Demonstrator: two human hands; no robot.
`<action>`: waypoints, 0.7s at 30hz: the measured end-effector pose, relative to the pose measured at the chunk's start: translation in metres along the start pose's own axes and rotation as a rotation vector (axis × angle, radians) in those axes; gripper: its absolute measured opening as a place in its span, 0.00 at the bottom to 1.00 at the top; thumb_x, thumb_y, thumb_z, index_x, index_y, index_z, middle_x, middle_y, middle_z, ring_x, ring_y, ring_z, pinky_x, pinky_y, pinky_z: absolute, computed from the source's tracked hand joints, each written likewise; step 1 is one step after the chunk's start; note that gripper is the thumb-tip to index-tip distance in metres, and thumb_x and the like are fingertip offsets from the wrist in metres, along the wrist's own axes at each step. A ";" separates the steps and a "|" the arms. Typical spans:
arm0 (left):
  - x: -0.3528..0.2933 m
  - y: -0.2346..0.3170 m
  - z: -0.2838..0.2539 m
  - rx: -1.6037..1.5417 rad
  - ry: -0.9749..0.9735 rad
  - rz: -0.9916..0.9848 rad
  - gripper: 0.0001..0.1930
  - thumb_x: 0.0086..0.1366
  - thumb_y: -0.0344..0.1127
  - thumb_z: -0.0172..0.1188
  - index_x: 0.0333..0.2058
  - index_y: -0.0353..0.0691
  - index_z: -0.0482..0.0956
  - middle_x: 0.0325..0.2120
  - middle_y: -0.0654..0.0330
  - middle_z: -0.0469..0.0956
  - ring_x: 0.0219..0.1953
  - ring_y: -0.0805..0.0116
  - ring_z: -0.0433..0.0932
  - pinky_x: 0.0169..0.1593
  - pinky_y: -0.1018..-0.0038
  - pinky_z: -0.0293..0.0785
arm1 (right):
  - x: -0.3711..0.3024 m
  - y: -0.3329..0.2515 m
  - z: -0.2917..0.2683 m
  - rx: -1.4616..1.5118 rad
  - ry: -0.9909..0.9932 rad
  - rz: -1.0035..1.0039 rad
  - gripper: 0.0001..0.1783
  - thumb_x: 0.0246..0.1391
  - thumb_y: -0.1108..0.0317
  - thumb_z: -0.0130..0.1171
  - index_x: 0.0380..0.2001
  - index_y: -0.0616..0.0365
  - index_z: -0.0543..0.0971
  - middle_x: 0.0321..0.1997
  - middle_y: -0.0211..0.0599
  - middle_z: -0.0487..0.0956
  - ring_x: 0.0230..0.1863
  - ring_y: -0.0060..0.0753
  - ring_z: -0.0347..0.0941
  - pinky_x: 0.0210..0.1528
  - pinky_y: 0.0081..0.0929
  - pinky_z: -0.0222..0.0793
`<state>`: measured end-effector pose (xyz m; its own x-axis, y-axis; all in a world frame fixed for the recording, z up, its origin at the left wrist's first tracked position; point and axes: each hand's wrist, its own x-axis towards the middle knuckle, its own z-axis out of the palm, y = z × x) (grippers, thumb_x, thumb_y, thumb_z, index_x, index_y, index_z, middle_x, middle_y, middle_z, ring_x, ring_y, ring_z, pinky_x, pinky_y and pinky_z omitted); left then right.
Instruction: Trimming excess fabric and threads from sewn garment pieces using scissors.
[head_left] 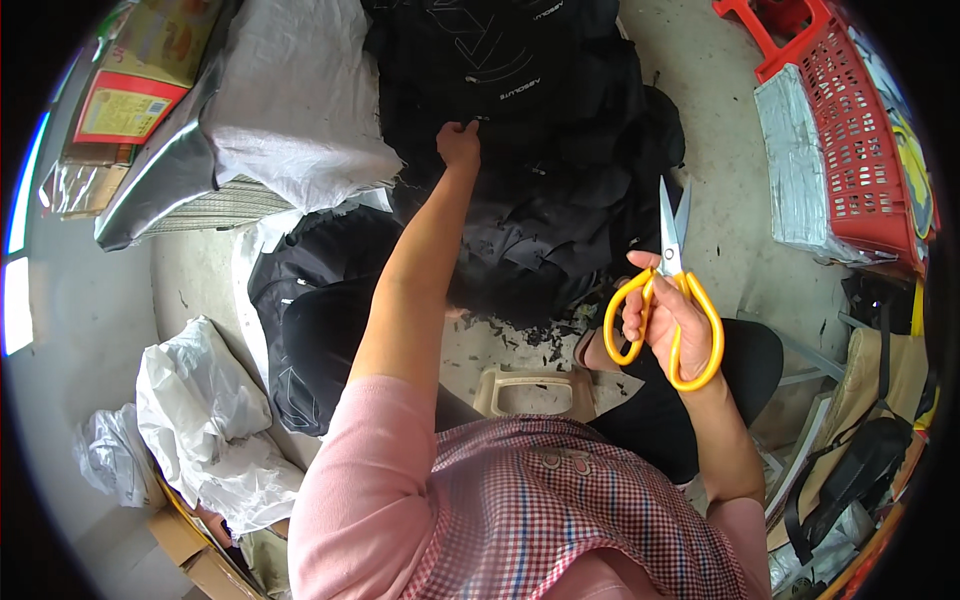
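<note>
My left hand (460,146) reaches far forward, its fingers closed on the edge of some black fabric (500,60) at the top of a large dark pile. White printed lines and lettering mark this upper fabric. Many overlapping black pieces (540,235) lie nearer to me, below the hand. At the right, my right hand (682,325) grips a pair of scissors (671,245) by the yellow loop handles. Their blades point away from me, slightly parted, beside the pile's right edge. Nothing shows between the blades.
Small black scraps (535,345) litter the floor before a beige plastic stool (535,390). A black backpack-like piece (320,260) lies left. White cloth (290,100) drapes over furniture; white plastic bags (200,420) sit lower left. A red basket (850,130) stands at right.
</note>
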<state>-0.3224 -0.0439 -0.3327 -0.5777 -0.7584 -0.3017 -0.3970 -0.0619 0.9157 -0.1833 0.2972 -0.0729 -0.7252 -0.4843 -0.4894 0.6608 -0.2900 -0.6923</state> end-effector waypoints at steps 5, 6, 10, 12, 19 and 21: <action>-0.026 0.084 -0.036 0.464 -0.030 0.473 0.11 0.48 0.33 0.65 0.29 0.35 0.74 0.21 0.60 0.74 0.25 0.63 0.74 0.31 0.73 0.69 | 0.001 -0.002 0.009 -0.141 -0.070 -0.061 0.21 0.59 0.64 0.51 0.53 0.61 0.69 0.26 0.35 0.71 0.24 0.24 0.65 0.28 0.18 0.62; -0.030 0.104 -0.051 0.478 -0.130 0.573 0.11 0.48 0.32 0.64 0.28 0.35 0.74 0.21 0.60 0.74 0.24 0.65 0.72 0.30 0.73 0.68 | -0.002 -0.001 0.014 -0.234 -0.077 -0.106 0.20 0.59 0.66 0.51 0.53 0.61 0.69 0.27 0.35 0.71 0.24 0.23 0.65 0.28 0.18 0.62; -0.080 0.191 -0.100 0.517 -0.469 0.825 0.08 0.49 0.30 0.62 0.27 0.36 0.72 0.21 0.62 0.74 0.22 0.69 0.69 0.29 0.76 0.66 | -0.019 0.004 0.020 -0.497 -0.058 -0.295 0.21 0.56 0.70 0.54 0.53 0.59 0.69 0.27 0.32 0.71 0.24 0.22 0.65 0.29 0.17 0.63; -0.130 0.242 -0.126 0.559 -0.753 0.912 0.06 0.50 0.28 0.60 0.26 0.36 0.71 0.21 0.63 0.74 0.22 0.71 0.66 0.28 0.77 0.65 | -0.027 0.006 0.020 -0.636 0.000 -0.470 0.21 0.53 0.74 0.55 0.52 0.59 0.70 0.28 0.31 0.72 0.25 0.21 0.65 0.30 0.16 0.63; -0.278 0.324 -0.228 0.573 -1.096 0.962 0.05 0.54 0.23 0.59 0.26 0.36 0.71 0.23 0.66 0.74 0.22 0.79 0.61 0.27 0.84 0.60 | -0.071 -0.020 0.094 -0.759 -0.055 -1.152 0.25 0.47 0.79 0.59 0.51 0.56 0.71 0.30 0.28 0.73 0.25 0.19 0.65 0.29 0.14 0.61; -0.307 0.330 -0.243 0.444 -1.161 0.947 0.05 0.54 0.23 0.59 0.26 0.36 0.71 0.25 0.65 0.75 0.23 0.79 0.62 0.28 0.84 0.60 | -0.090 -0.031 0.116 -0.842 -0.156 -1.144 0.26 0.45 0.79 0.60 0.51 0.55 0.71 0.31 0.28 0.74 0.26 0.18 0.66 0.30 0.13 0.61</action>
<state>-0.1033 0.0108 0.1264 -0.8600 0.5015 0.0941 0.3664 0.4788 0.7978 -0.1164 0.2538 0.0539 -0.7067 -0.4227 0.5674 -0.6129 -0.0349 -0.7894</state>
